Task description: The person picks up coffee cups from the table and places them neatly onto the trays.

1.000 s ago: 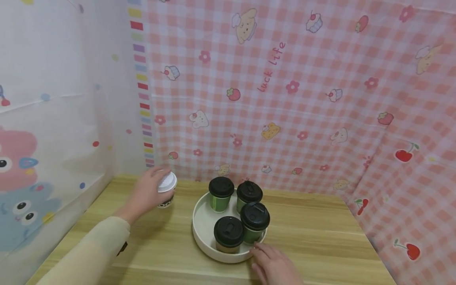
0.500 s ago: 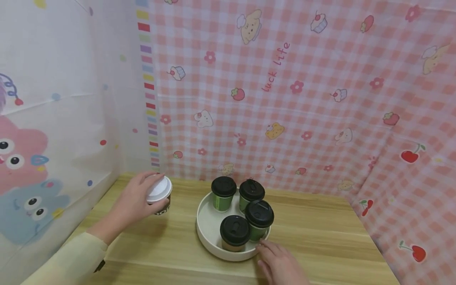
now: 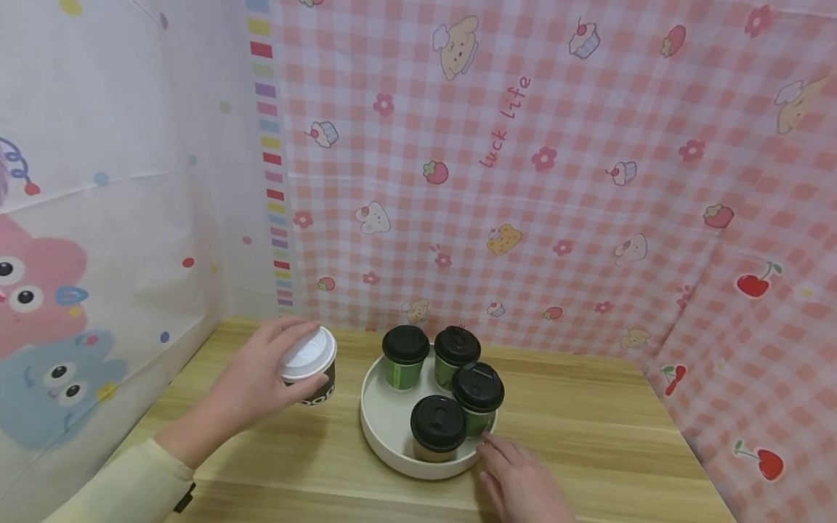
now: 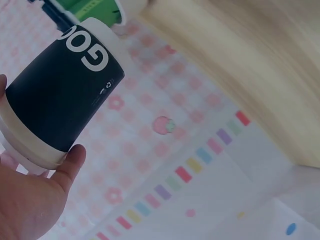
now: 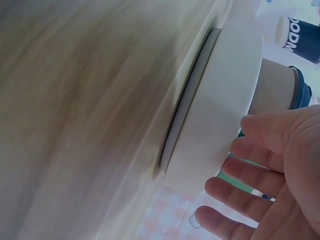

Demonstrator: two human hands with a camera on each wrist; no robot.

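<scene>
My left hand [image 3: 251, 381] grips a black paper coffee cup [image 3: 323, 385] with a white lid, thumb on one side and fingers on the other. In the left wrist view, white lettering shows on the cup [image 4: 65, 90]. It is held above the table, left of a round white tray [image 3: 382, 428]. Fingers loosely extended, my right hand [image 3: 523, 476] is at the tray's front right rim; the right wrist view shows its fingertips [image 5: 215, 186] by that rim. Inside the tray stand several black-lidded cups: green ones [image 3: 403, 372] and a tan one [image 3: 434, 452] in front.
The tray rests on a wooden table [image 3: 588, 436]. Pink checked cloth [image 3: 562, 203] hangs behind and on the right. A white cartoon-printed cloth [image 3: 131, 240] borders the left side.
My left hand brought the white-lidded cup nearer to me, then moved it right toward the tray. The tan cup shifted slightly right inside the tray. My right hand stayed by the rim.
</scene>
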